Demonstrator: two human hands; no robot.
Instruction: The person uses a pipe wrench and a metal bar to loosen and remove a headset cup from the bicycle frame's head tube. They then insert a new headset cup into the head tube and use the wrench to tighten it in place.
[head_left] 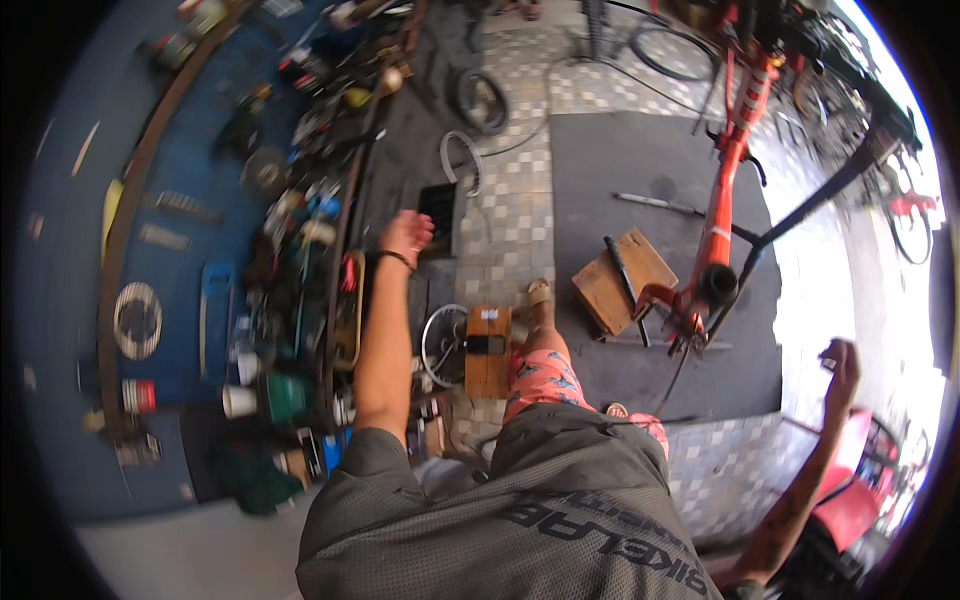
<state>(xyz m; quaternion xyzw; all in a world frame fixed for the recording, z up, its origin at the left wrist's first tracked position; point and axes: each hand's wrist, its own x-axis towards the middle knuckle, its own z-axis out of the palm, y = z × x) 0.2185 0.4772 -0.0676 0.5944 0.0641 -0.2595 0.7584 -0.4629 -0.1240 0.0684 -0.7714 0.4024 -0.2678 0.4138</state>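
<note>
Head view: the person's left hand (407, 236), at ten o'clock, curls into a loose fist near a black box-like thing (445, 212); the right hand (842, 365), at three — too blurred to tell its grip — is apart from the orange bicycle frame (734, 165) at two o'clock.

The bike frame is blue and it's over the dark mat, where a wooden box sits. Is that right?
Not quite: the bike frame is orange-red, not blue, as the head view shows. It is over the dark mat, where a wooden box sits.
</note>
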